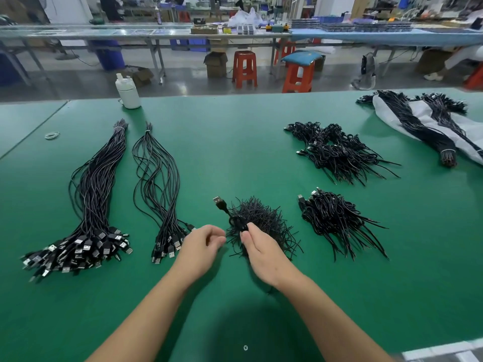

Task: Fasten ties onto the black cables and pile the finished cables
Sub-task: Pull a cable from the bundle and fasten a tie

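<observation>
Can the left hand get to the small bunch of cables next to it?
Probably yes. The left hand holds nothing, and the small bunch of cables lies just beside it on the green table, plugs toward it, nothing between.

Single head-worn, wide-angle view, looking forward and down from above the near edge of the green table point(235, 131). Both forearms enter from the bottom edge, close to the lens. The upper frame takes in the workshop floor and distant benches point(146, 32).
</observation>
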A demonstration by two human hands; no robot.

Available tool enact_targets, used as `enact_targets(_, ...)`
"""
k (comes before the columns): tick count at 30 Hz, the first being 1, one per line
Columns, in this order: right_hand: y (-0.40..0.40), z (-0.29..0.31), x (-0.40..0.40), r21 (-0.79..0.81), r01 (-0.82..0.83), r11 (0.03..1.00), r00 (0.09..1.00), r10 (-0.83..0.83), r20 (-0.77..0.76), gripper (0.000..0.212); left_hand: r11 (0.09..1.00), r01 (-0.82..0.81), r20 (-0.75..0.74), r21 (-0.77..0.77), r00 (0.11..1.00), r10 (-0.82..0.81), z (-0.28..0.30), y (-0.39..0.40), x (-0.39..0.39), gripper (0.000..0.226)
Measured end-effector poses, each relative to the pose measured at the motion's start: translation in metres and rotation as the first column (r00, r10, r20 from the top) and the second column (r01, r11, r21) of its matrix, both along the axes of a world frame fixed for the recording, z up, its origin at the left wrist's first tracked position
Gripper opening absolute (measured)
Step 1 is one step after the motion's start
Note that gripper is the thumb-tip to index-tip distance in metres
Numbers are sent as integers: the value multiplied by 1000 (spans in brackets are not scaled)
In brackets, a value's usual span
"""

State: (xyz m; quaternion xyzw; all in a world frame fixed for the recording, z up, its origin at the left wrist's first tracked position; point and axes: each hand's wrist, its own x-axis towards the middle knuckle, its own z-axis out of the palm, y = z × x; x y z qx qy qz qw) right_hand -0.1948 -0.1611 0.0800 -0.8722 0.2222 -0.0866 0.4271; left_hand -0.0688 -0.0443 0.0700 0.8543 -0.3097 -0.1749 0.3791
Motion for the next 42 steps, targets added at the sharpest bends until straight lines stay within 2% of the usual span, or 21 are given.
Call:
enact_targets(2, 4, 2, 1, -36, -44, 998, 999, 44, -2, 32, 993, 27, -40, -115, 999, -32, 10, -3, -6, 14)
enact_targets(5, 6, 4, 2, -127, -96, 987, 995, 91, -46, 31, 993, 32, 23, -113, 999, -30, 17, -5, -10, 23)
enact_targets(9, 3, 5, 3, -155, -80, 985, 995, 70, -68, 28, 987, 52, 81, -155, 996, -40, 19, -4, -12, 40)
enact_targets(11, 3, 5, 3, -147, -67, 987, 996, 58, -67, 23, 982, 44, 62, -184, 998, -33, 17, -2, -12, 35)
enact_targets(14, 2, 7, 4, -141, -47, 989, 999, 43, -30, 29, 974, 73, 21, -213, 997, -71, 19, -1, -12, 21)
enact_targets(19, 1, 9, 5, -139, -7, 990, 999, 12, 35, 21, 974, 77, -47, -211, 995, -89, 25, -2, -17, 17)
enact_targets(20, 1, 9, 5, -134, 22, 991, 999, -16, 44, 22, 978, 80, -10, -191, 996, -84, 25, -3, -20, 19)
enact_targets(22, 0, 11, 6, -48, 83, 995, 995, -80, 58, 26, 990, 94, 224, -103, 972, -69, 27, -1, -24, 14)
enact_targets(23, -2, 13, 6, 29, 99, 995, 993, -100, 55, 28, 992, 112, 406, -65, 911, -76, 30, 0, -27, 8)
enact_targets(24, -4, 16, 5, 105, 97, 990, 994, -101, 39, 29, 988, 152, 591, -36, 800, -102, 32, 2, -28, 4)
enact_targets(26, -7, 21, 3, 248, 54, 967, 998, -57, 5, 30, 948, 317, 836, 23, 513, -192, 34, 4, -24, 4)
enact_targets(27, -7, 23, 2, 343, 24, 939, 1000, -29, 8, 30, 911, 409, 880, 60, 408, -241, 36, 4, -23, 10)
enact_targets(28, -6, 25, 1, 452, -9, 892, 1000, -2, 22, 28, 872, 480, 887, 94, 358, -292, 39, 4, -21, 18)
enact_targets(29, -5, 27, 1, 552, -46, 833, 999, 29, 39, 25, 839, 531, 872, 117, 350, -343, 42, 4, -20, 24)
enact_targets(31, -3, 32, 1, 675, -105, 730, 994, 79, 69, 21, 818, 565, 809, 108, 428, -402, 47, 4, -16, 25)
enact_targets(33, -2, 33, 0, 722, -131, 680, 991, 95, 91, 24, 852, 524, 713, -17, 603, -357, 48, 5, -16, 17)
enact_targets(35, 1, 33, 1, 731, -138, 669, 990, 92, 103, 25, 888, 419, 589, -188, 772, -239, 46, 5, -19, 11)
enact_targets(37, 5, 32, 3, 712, -121, 692, 993, 75, 95, 25, 918, 243, 438, -313, 895, -88, 44, 3, -24, 16)
enact_targets(39, 7, 32, 5, 663, -96, 743, 995, 67, 68, 27, 936, 85, 279, -343, 960, 15, 44, 0, -27, 19)
enact_targets(40, 7, 32, 5, 601, -92, 794, 996, 78, 50, 28, 942, 41, 225, -333, 974, 37, 43, -2, -27, 20)
enact_targets(42, 5, 32, 3, 355, -121, 927, 992, 128, 3, 31, 952, 2, 150, -305, 988, 46, 42, -4, -25, 22)
